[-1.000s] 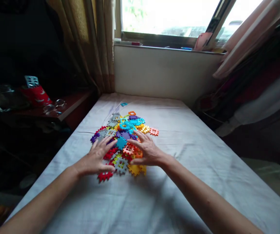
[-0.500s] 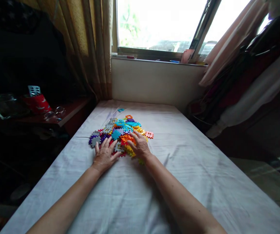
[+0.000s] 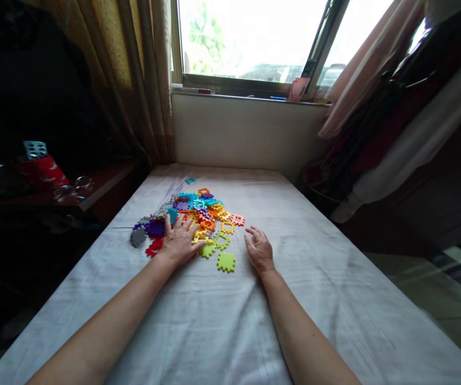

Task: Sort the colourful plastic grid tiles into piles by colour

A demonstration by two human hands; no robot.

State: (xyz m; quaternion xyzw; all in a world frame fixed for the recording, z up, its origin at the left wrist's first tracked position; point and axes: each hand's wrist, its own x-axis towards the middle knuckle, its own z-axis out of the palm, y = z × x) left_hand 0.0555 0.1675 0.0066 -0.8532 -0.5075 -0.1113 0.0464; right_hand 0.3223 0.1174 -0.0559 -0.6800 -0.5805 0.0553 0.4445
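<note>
A pile of colourful plastic interlocking tiles with notched edges (image 3: 204, 214) lies on a sheet-covered surface. My left hand (image 3: 179, 243) is spread over the near side of the pile, fingers apart and touching tiles. To the right of the pile, my right hand (image 3: 259, 248) rests at the sheet with loosely bent fingers and nothing visible in it. Between the hands lie a solid lime-green tile (image 3: 226, 262) and a lime-green frame tile (image 3: 221, 240). A pink tile (image 3: 237, 220) sits at the pile's right edge, a grey tile (image 3: 138, 238) at its left.
The pale sheet (image 3: 222, 331) covers the broad surface. One blue tile (image 3: 190, 181) lies apart at the far end. On the left, a dark table (image 3: 110, 184) bears a red container (image 3: 46, 171) and glasses (image 3: 73, 188). Clothes (image 3: 378, 155) hang on the right.
My right hand has drawn off the pile to the right. Lime-green tiles now show near it. My left hand has shifted slightly right over the pile, and the view has turned a little.
</note>
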